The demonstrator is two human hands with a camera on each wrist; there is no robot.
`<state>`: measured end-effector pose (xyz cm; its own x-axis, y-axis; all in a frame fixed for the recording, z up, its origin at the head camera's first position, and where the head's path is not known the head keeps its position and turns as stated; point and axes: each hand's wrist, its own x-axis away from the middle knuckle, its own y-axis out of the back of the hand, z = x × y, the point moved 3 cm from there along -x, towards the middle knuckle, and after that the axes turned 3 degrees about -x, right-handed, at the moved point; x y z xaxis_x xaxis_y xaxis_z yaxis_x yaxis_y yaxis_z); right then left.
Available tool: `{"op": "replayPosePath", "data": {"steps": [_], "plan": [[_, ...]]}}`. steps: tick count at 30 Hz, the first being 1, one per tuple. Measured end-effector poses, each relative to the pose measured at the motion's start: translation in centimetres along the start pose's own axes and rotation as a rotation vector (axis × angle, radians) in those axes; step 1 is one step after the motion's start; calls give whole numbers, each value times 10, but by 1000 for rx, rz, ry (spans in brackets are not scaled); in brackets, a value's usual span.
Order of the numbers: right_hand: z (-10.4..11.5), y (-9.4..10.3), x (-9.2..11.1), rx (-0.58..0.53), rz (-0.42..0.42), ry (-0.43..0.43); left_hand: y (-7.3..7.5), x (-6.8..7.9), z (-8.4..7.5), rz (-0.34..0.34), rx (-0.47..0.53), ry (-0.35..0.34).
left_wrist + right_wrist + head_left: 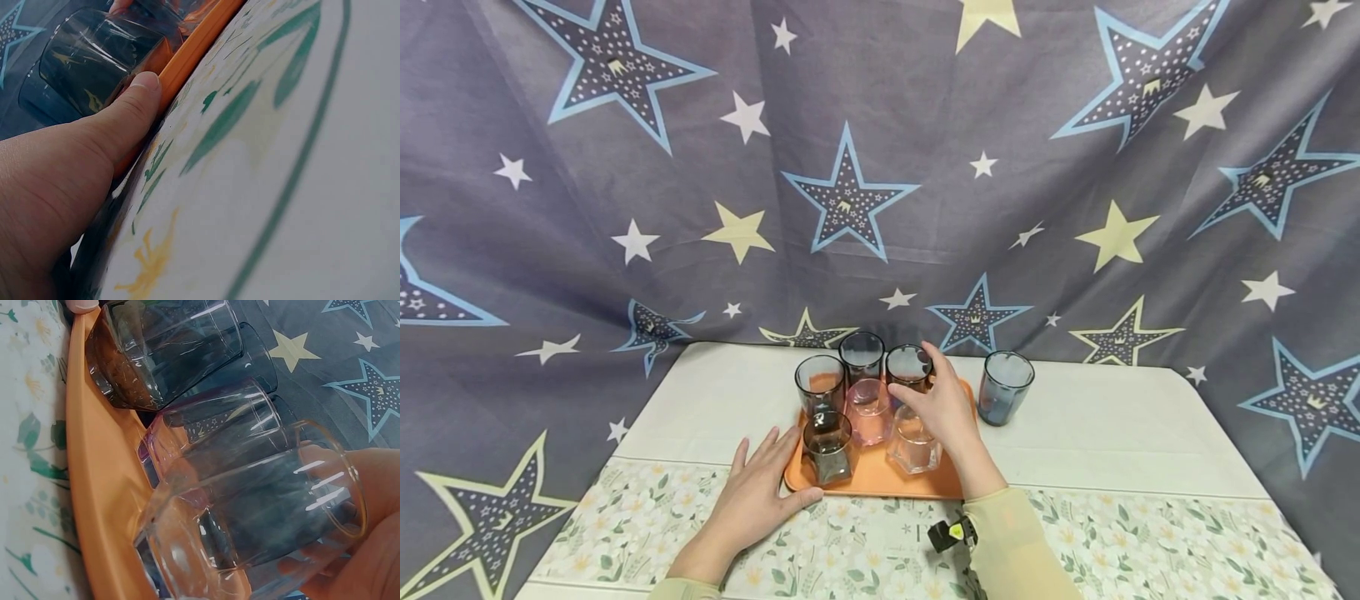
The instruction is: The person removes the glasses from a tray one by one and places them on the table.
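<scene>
On the orange rectangular tray (872, 481), at one o'clock, your right hand (946, 410) curls round a dark-tinted round glass tumbler (907, 364), long axis upright, eleven o'clock from the palm; your left hand (758, 493), farther off, touches the tray's eight o'clock corner, fingers extended.

The smoky dark glass tumbler (908, 362) at the rear right of the orange rectangular tray (872, 477) is partly covered by the right hand (947, 408), most of whose fingers are hidden in the head view. In the left wrist view, the fingers of the left hand (760, 492) are concealed behind its thumb and palm. The clear faceted glass (250, 515) is cut off by the right wrist view's lower edge. Grey lettering (917, 533) is too small to be read.
</scene>
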<state>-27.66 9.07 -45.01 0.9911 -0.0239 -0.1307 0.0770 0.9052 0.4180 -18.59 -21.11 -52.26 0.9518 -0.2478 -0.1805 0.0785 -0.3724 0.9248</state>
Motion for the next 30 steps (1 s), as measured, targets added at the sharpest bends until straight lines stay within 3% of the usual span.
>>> {"op": "replayPosePath", "data": {"steps": [14,30], "plan": [[2,3,2,-1,-73,-13,-1,0,1,14,0,5],[29,29,7,-86,-121,36,-1,-1,2,6,14,4]]}}
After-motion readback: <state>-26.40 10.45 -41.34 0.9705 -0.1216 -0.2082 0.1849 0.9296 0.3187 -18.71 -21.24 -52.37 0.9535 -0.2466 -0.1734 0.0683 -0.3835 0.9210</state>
